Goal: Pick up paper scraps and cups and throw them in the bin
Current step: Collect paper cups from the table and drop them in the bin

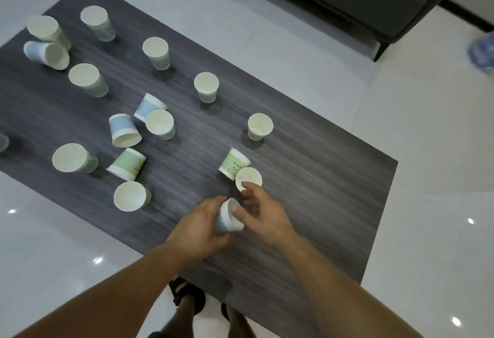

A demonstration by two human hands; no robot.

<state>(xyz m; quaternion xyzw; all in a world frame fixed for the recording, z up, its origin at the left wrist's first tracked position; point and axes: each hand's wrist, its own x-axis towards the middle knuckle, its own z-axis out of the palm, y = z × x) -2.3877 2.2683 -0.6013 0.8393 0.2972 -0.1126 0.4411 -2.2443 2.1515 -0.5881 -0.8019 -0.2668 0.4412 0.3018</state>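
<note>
A: Dark surface [307,190], cups [156,51] everywhere, bin nowhere in view!
B: Left hand [197,230] fingers wrap a blue cup [227,220] near the front edge. Right hand [263,214] fingers are spread, touching a white cup [250,176]. Nearly everything's left.

1. A pale blue cup [227,218] lay tilted in the grip of the left hand [197,228], its white rim touched by the thumb of the right hand [263,212].
2. A white cup [249,177] stood upright under the right forefinger, touching a green cat-printed cup [234,164] that lay on its side.
3. Further back on the desk [307,204], an upright cup [259,125] stood alone.
4. A tipped blue cup [123,130] and a tipped green cup [127,163] lay among other upright cups on the left.
</note>
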